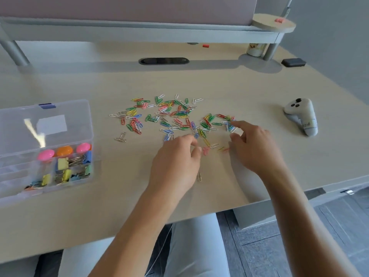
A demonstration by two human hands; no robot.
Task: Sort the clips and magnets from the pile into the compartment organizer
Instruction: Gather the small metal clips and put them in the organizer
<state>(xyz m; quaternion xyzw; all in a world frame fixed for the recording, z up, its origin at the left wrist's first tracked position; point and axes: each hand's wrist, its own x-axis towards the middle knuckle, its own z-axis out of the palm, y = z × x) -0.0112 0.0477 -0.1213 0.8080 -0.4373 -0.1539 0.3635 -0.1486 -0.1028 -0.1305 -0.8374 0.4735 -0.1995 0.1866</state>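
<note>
Head view: both my hands at the near edge of the paper clip pile [175, 116] on the desk [249, 86].

My left hand [175, 164] hovers with fingers curled, perhaps pinching a clip, though I cannot tell. My right hand [253, 146] is loose, its forefinger stretched out and touching clips at the pile's right end. At the desk's left edge the compartment organizer [46, 148] stands lid up, holding binder clips [65, 168] and round magnets [63, 150].
</note>
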